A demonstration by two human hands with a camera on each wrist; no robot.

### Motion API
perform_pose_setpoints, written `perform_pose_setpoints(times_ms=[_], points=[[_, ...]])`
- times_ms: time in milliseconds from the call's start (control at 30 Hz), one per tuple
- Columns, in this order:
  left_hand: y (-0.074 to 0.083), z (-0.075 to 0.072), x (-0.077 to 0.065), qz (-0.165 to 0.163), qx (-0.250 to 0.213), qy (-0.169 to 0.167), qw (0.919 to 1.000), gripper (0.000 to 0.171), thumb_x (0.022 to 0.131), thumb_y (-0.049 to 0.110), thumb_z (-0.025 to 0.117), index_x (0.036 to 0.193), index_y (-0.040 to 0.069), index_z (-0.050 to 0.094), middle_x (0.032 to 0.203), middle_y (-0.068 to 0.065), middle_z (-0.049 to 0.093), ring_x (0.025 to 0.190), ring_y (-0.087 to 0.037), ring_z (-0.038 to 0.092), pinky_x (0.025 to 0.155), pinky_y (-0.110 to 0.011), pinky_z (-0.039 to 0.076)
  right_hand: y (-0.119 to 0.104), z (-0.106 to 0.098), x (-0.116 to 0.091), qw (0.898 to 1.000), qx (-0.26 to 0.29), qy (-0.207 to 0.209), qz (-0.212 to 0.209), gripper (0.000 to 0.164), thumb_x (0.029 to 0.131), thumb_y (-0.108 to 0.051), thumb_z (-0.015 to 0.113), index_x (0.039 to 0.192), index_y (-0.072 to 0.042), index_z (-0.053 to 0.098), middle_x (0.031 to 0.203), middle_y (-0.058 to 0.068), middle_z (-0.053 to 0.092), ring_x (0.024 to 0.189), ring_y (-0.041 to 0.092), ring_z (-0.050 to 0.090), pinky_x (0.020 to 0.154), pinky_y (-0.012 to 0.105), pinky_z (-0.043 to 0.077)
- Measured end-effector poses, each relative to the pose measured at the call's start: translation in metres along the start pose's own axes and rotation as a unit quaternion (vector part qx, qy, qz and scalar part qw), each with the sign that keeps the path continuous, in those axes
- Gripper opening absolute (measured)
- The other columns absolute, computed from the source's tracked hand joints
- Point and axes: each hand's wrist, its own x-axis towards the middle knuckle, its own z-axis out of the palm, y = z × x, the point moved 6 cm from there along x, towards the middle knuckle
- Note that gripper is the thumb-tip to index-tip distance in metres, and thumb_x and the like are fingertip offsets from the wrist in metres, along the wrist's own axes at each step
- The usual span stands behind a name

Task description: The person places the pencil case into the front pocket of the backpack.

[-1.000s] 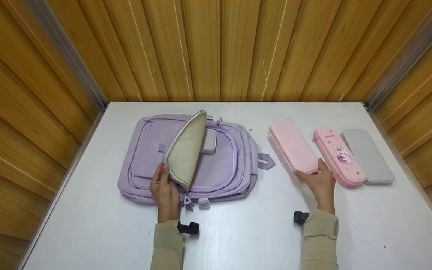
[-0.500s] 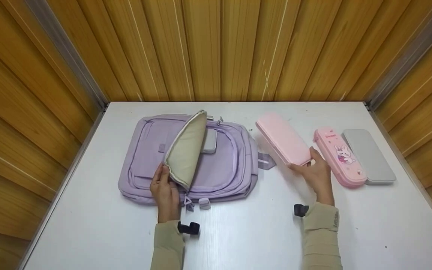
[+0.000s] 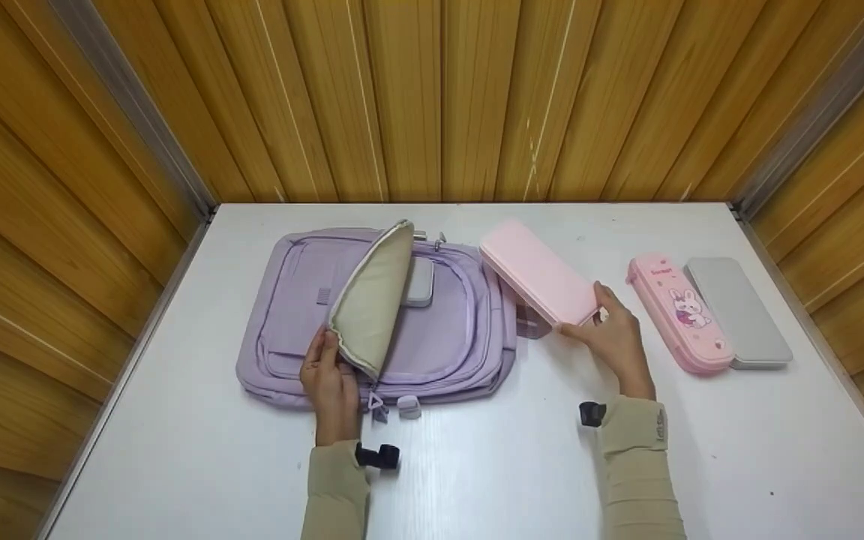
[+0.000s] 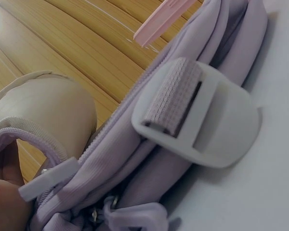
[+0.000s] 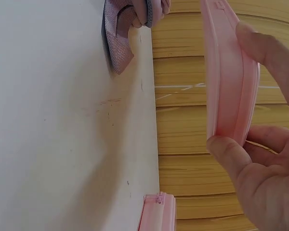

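Observation:
A lilac backpack (image 3: 289, 300) lies flat on the white table, its front pocket unzipped. My left hand (image 3: 331, 390) pinches the edge of the pocket's cream-lined flap (image 3: 372, 300) and keeps it folded back. Inside the opening a small grey case (image 3: 420, 283) shows in part. My right hand (image 3: 612, 341) grips the near end of a plain pink pencil case (image 3: 541, 271), thumb on one side and fingers on the other. In the right wrist view this pink case (image 5: 231, 72) is off the table; its far end is beside the backpack's right end.
To the right lie a pink pencil case with a rabbit picture (image 3: 683, 315) and a flat grey case (image 3: 743, 311), side by side. A strap buckle (image 4: 197, 113) sits at the backpack's near edge. Wood-patterned walls (image 3: 477, 97) enclose the table (image 3: 492, 465).
My right hand has lifted the plain pink pencil case and carried it left, toward the backpack. The left hand and the flap have stayed in place.

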Motion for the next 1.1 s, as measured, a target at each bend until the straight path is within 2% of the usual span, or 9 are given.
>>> perform_pose_setpoints(times_ms=[133,300,467,700,967,1100], points=[[0.000,0.000,0.000,0.002,-0.004,-0.002,1.0000,0.009,0.087,0.000,0.066,0.089,0.007,0.071,0.098,-0.005,0.066,0.094,-0.010,0.064,0.084,-0.019,0.053,-0.006,0.005,0.003,1.000,0.001,-0.017,-0.014,0.105,0.072,-0.032,0.085,0.150,0.001,0.022,0.158,0.020,0.018,0.144,0.041,0.020,0.117,0.048,0.025],[0.000,-0.001,0.001,0.001,-0.004,-0.001,1.0000,0.007,0.085,0.001,0.069,0.088,0.007,0.071,0.097,-0.005,0.066,0.093,-0.010,0.064,0.085,-0.019,0.053,-0.013,0.011,0.008,0.999,-0.008,-0.042,-0.023,0.107,0.070,-0.033,0.086,0.151,-0.001,0.022,0.159,0.020,0.016,0.146,0.039,0.016,0.118,0.048,0.023],[0.000,0.000,0.001,0.000,0.000,0.002,1.0000,0.008,0.085,0.001,0.068,0.088,0.008,0.071,0.096,-0.005,0.067,0.092,-0.010,0.065,0.085,-0.020,0.054,-0.020,0.017,0.012,0.997,-0.004,-0.067,-0.041,0.110,0.069,-0.032,0.087,0.151,-0.001,0.020,0.159,0.020,0.014,0.146,0.038,0.015,0.116,0.045,0.028],[0.001,0.000,0.000,-0.003,0.003,0.005,1.0000,0.008,0.086,0.001,0.068,0.087,0.008,0.072,0.094,-0.004,0.068,0.090,-0.011,0.066,0.083,-0.022,0.055,-0.032,0.024,0.019,0.992,-0.027,-0.088,-0.081,0.107,0.067,-0.029,0.088,0.148,0.002,0.026,0.157,0.021,0.021,0.145,0.037,0.019,0.114,0.043,0.033],[0.000,-0.001,0.000,0.007,0.016,-0.004,0.9998,0.007,0.085,0.003,0.069,0.089,0.008,0.072,0.096,-0.004,0.067,0.093,-0.011,0.064,0.084,-0.021,0.054,-0.049,0.033,0.026,0.985,-0.053,-0.107,-0.122,0.104,0.066,-0.026,0.089,0.147,0.002,0.030,0.155,0.022,0.026,0.144,0.038,0.023,0.118,0.048,0.024],[0.000,0.000,0.001,0.013,0.017,-0.011,0.9997,0.008,0.087,0.003,0.067,0.090,0.008,0.071,0.097,-0.005,0.067,0.095,-0.011,0.063,0.084,-0.021,0.053,-0.055,0.037,0.029,0.981,-0.060,-0.123,-0.139,0.103,0.066,-0.026,0.089,0.146,0.003,0.032,0.154,0.021,0.028,0.144,0.037,0.023,0.118,0.047,0.025]])
